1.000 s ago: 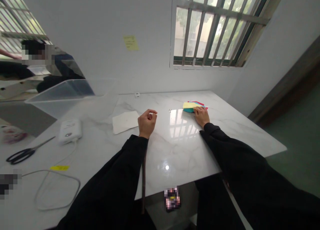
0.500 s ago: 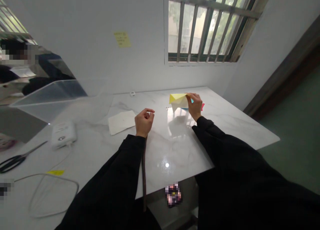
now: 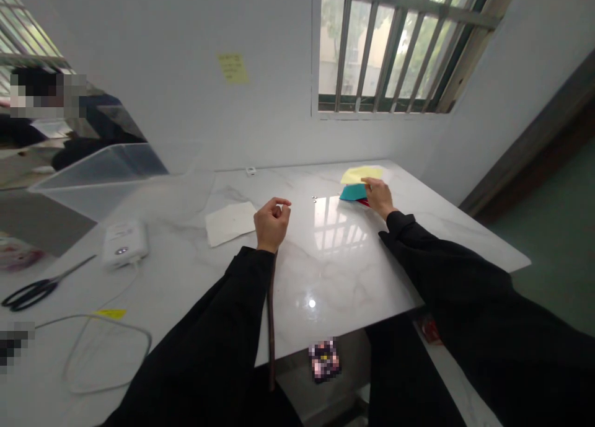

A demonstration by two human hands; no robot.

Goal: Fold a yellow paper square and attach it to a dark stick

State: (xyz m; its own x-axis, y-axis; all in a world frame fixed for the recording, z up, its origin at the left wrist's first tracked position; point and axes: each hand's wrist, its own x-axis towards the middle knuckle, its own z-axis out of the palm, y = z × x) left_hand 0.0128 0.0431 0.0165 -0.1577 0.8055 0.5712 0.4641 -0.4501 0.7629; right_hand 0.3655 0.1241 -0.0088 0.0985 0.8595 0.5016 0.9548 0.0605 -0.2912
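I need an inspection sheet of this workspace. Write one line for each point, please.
Surface: pale marbled table, glossy, with window glare.
Job's things: yellow paper behind teal paper; some red shows beneath.
Clutter: scissors, off-white sheet, a few tiny bits, too small to identify.
Hands: right hand at the papers, grip unclear; left hand loosely curled, nothing seen in it.
Cables: thin grey cable looped on the table; another runs from the white device.
Surroundings: barred window, yellow note on the wall, a person beyond the clear bin.
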